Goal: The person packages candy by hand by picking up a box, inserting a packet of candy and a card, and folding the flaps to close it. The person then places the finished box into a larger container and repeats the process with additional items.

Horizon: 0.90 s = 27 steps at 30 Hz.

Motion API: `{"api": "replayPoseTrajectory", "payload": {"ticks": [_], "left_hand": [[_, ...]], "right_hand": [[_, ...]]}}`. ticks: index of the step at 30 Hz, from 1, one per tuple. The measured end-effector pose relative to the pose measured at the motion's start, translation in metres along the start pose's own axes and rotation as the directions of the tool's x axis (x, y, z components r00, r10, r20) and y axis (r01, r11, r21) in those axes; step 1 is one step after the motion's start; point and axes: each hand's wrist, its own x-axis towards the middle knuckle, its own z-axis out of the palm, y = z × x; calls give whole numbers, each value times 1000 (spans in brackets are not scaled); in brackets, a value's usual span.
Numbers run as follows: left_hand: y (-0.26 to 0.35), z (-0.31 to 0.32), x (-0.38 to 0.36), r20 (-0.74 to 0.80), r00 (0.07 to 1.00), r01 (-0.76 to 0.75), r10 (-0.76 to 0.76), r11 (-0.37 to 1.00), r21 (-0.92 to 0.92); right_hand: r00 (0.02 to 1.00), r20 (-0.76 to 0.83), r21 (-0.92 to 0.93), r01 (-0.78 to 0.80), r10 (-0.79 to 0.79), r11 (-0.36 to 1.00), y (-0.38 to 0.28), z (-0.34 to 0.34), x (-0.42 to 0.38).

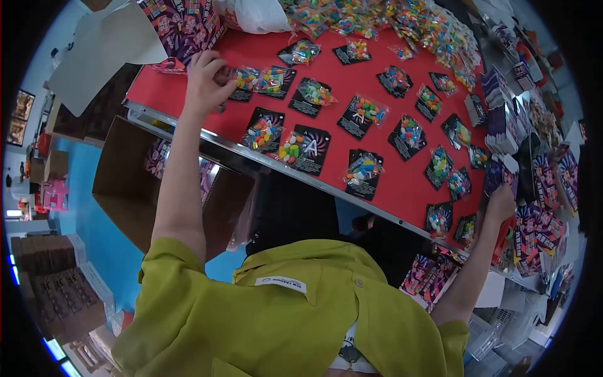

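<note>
My left hand [207, 83] is over the far left of the red table, its fingers bent and thumb held apart. It is beside a clear bag of coloured candies [245, 78] on a black card, close to a box of purple printed packets [182, 28]. At the table's right edge, my right hand [501, 202] has its fingers closed round a purple printed packet [496, 178], partly hidden by the hand. Between my hands, several black cards [312, 162] lie spread out, each with a small bag of candies [291, 148] on it.
A heap of bagged candies [433, 31] covers the far side of the red table [251, 49]. White-edged stacks of purple boxes [500, 119] stand at the right. An open cardboard box [119, 188] sits below the table's left edge. More purple packets [537, 232] lie at far right.
</note>
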Motion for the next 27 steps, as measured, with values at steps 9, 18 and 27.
{"api": "replayPoseTrajectory", "payload": {"ticks": [9, 18, 27], "left_hand": [[-60, -1, -50, 283, 913, 280, -294, 956, 92], [193, 9, 39, 391, 846, 477, -363, 188, -858], [321, 69, 33, 722, 605, 719, 335, -618, -316]], "right_hand": [[1000, -23, -93, 6, -8, 996, -2, -6, -1], [877, -451, 294, 318, -162, 901, -127, -154, -47], [921, -195, 946, 267, -336, 183, -162, -204, -97]]}}
